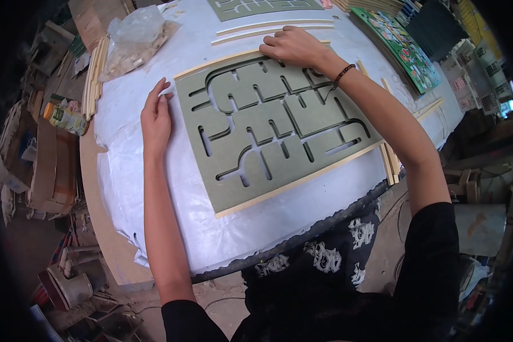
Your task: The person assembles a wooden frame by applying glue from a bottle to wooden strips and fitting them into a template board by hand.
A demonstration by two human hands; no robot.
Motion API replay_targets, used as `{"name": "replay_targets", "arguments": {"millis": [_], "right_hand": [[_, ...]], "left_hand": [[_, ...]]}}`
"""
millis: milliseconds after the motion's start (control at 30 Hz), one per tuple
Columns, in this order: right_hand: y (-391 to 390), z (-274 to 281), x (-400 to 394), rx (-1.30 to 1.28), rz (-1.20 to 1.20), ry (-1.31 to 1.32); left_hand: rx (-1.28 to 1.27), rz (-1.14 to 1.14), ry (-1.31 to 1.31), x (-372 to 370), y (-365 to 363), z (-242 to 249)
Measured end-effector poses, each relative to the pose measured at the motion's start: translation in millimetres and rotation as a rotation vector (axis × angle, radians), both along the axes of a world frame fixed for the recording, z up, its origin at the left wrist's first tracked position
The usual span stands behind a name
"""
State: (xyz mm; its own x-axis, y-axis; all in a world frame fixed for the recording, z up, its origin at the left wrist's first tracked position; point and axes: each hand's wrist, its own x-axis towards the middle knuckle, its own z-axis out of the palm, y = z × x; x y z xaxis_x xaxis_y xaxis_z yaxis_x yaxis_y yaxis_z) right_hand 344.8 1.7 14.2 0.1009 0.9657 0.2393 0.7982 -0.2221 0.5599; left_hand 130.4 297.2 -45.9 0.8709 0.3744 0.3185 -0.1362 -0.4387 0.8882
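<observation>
A grey-green board (251, 176) with slotted, branching cut-outs lies flat and slightly turned on the white-covered table. One pale wooden strip (222, 61) runs along its far edge, and another wooden strip (302, 179) lies along its near edge. My right hand (296, 47) reaches across the board's right side, its fingers curled down onto the far strip; the fingertips are partly hidden. Beside the board's left edge, my left hand (155, 117) rests on its side on the sheet, fingers loosely bent and apart, holding nothing.
Two loose strips (273, 27) lie beyond the board, near a second slotted board (262, 5). A plastic bag (137, 37), bundled sticks (95, 77) and a jar (65, 118) are at left. Colourful printed boards (396, 48) stand stacked at right. Short wooden pieces (390, 162) lie at the right edge.
</observation>
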Motion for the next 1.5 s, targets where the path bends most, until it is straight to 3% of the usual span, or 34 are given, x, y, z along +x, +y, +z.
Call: {"name": "replay_targets", "arguments": {"millis": [833,1233,1333,1433,1500], "right_hand": [[-129,-3,60,0.041,-0.204,0.087],[-198,8,62,0.109,-0.472,0.089],[-207,14,48,0.243,-0.554,0.165],[-210,17,40,0.489,-0.490,0.371],[-210,23,28,0.641,-0.551,0.762]], "left_hand": [[-0.069,0.013,0.039,-1,-3,5],[-0.071,0.022,0.065,0,-2,7],[-0.072,0.035,0.059,0,-4,7],[-0.056,0.025,0.042,-1,-5,7],[-0.081,0.026,0.038,0,-3,5]]}}
